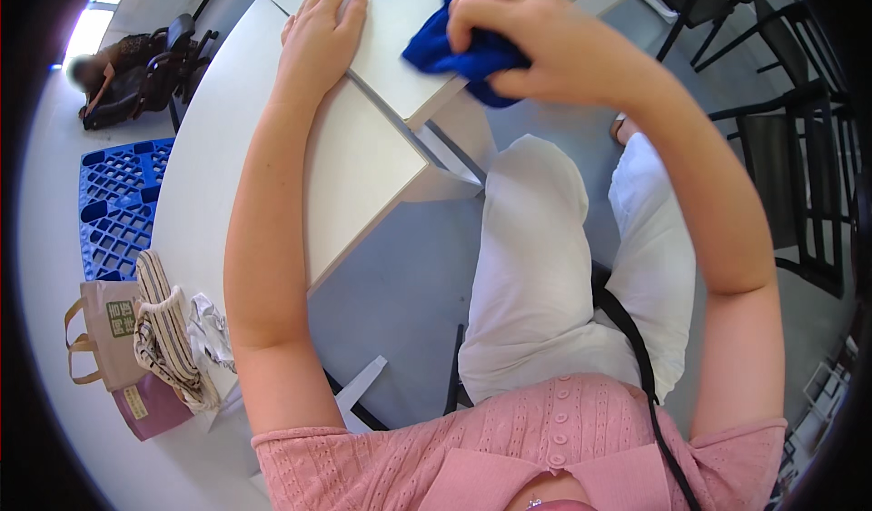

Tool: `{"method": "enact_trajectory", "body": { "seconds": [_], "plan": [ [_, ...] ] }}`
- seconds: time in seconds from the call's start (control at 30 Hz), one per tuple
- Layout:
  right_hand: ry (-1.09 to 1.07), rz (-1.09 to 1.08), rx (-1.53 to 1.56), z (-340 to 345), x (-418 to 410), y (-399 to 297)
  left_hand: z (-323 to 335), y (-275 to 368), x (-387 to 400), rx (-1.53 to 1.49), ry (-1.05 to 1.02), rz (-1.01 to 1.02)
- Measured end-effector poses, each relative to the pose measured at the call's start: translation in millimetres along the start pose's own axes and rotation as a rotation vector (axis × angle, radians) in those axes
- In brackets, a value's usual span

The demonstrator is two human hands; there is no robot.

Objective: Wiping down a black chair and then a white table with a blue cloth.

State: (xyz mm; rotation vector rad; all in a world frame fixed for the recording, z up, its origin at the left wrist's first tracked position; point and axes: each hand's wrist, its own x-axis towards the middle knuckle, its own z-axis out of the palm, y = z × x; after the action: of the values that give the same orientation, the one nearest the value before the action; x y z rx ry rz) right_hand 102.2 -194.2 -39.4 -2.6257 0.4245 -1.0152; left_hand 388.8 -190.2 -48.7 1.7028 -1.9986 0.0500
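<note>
My right hand [538,41] grips a bunched blue cloth [436,41] over the near edge of a white tabletop [402,7]. Part of the cloth lies over that edge and hangs below it. My left hand [323,31] rests palm down with fingers spread, holding nothing. It lies about where the tabletop meets an adjoining white table section [361,150]. A narrow dark gap [381,99] runs between the two sections. My left forearm lies along the adjoining section.
At the left stand a blue plastic pallet [122,204], a beige tote bag [112,327] bearing writing, and a striped fabric bag [163,327]. Farther back, a person [116,68] sits by office chairs. Black chairs [770,170] line the right. My legs [535,272] are below the table edge.
</note>
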Motion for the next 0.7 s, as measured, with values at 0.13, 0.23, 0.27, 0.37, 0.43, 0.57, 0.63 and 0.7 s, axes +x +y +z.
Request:
{"method": "enact_trajectory", "body": {
  "seconds": [0.13,0.23,0.27,0.37,0.43,0.57,0.63,0.7],
  "plan": [
    [-0.24,0.234,-0.087,-57.8,-3.6,21.8,-0.1,6.3,1.9,-0.009,0.002,-0.018],
    [-0.198,0.289,-0.145,-67.8,-10.0,32.2,-0.5,7.3,1.7,-0.018,0.003,-0.049],
    [-0.174,0.325,-0.162,-68.4,-10.1,33.2,-0.5,7.5,1.5,0.007,0.005,-0.055],
    [-0.128,0.363,-0.22,-62.1,-9.7,27.9,3.4,6.6,2.8,0.034,0.009,-0.063],
    [-0.109,0.338,-0.259,-58.4,-9.3,25.0,2.3,8.2,2.9,0.049,0.013,-0.072],
    [-0.102,0.297,-0.325,-52.2,-3.0,16.9,2.8,14.1,3.2,0.072,0.016,-0.083],
    [-0.168,0.307,-0.349,-40.5,7.9,4.6,3.9,14.2,0.8,0.114,0.033,-0.083],
    [-0.207,0.286,-0.319,-26.7,17.6,-13.9,1.8,13.2,0.1,0.058,-0.007,-0.141]
  ]
}}
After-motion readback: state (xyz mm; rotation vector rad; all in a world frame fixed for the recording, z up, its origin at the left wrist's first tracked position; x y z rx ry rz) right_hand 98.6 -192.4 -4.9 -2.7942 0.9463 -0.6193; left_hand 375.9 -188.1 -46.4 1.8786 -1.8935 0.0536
